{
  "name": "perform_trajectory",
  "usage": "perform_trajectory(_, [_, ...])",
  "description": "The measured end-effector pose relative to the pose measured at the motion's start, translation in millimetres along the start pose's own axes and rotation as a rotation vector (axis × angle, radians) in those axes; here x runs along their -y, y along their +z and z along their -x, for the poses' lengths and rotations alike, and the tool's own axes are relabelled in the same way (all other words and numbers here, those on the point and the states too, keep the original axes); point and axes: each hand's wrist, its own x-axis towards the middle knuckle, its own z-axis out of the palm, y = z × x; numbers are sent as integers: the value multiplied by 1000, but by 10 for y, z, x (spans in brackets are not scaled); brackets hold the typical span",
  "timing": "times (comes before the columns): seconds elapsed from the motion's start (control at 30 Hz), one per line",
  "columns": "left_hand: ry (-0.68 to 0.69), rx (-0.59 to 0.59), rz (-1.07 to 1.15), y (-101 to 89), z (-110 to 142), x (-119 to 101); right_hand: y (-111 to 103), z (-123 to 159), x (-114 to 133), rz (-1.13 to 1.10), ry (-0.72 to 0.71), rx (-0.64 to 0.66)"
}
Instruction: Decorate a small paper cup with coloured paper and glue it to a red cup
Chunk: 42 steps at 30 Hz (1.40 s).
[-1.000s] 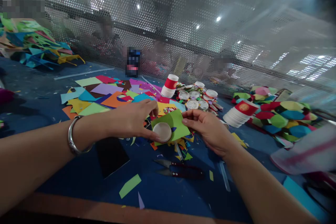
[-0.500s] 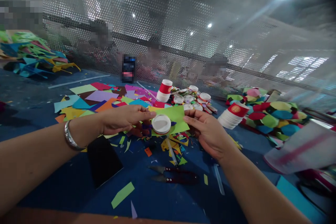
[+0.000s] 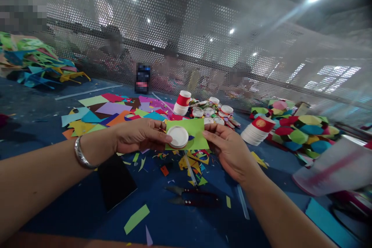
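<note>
Since a moment ago, the left thumb has moved down from the upper rim of the white round base [image 3: 178, 136] to its left side. Now the left hand [image 3: 133, 135] pinches this base against the green paper [image 3: 198, 128], while the right hand [image 3: 229, 149] pinches the right edge of the paper between thumb and fingers. Both things are held between the hands, above the small scraps [image 3: 186, 162] on the tabletop [image 3: 171, 228]; the snips [image 3: 200, 198] lie nearer to the person. In my judgement, the paper should be kept flat with only a gentle pull, because a strong pull could crease it or let the base slide. Light, even thumb pressure near the rim seems best, and the purple mark [image 3: 191, 138] beside the base should not be rubbed.
</note>
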Motion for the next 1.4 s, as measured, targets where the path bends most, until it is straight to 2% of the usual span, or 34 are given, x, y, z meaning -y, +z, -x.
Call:
perform_trajectory(0.37, [100, -204, 160, -49, 18, -49, 114, 68, 30, 19, 17, 100])
perform_trajectory(0.57, [62, -147, 83, -111, 33, -114, 151, 51, -31, -12, 104, 187])
perform_trajectory(0.73, [2, -114, -3, -65, 45, -129, 210, 88, -64, -44, 181, 251])
perform_trajectory(0.87, [1, -134, 59, 26, 55, -104, 253, 130, -50, -69, 174, 227])
perform_trajectory(1.03, [15, 9, 236, 108, 88, -71, 247, 139, -31, -89, 162, 152])
perform_trajectory(1.1, [18, 25, 277, 127, 92, -60, 237, 139, -32, -81, 154, 131])
perform_trajectory(1.17, [25, 5, 316, 146, 90, -55, 229, 138, -38, -70, 144, 121])
perform_trajectory(1.3, [17, -135, 375, 194, 78, -61, 230, 138, -52, -71, 133, 143])
perform_trajectory(1.4, [-2, -188, 374, 198, 59, -62, 213, 158, -28, -13, 112, 172])
